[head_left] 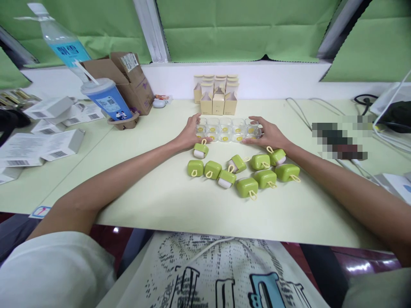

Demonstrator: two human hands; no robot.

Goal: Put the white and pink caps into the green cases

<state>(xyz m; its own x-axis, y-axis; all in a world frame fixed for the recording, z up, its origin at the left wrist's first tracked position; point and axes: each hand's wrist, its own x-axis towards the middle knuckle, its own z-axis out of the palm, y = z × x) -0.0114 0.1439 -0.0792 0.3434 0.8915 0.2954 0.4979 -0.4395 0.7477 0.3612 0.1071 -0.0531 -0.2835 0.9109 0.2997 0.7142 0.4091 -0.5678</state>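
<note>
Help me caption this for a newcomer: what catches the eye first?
The cluster of green cases mid-table stands out first. Just behind it, the left hand and right hand bracket a block of clear boxes. Far left, a blue cup sits in a cardboard holder.

The pale desk (154, 201) carries green cases (247, 171), clear boxes (226, 129), small cartons (218, 100), white boxes (48, 145), a blue cup (109, 100) and cables (302, 111).
</note>
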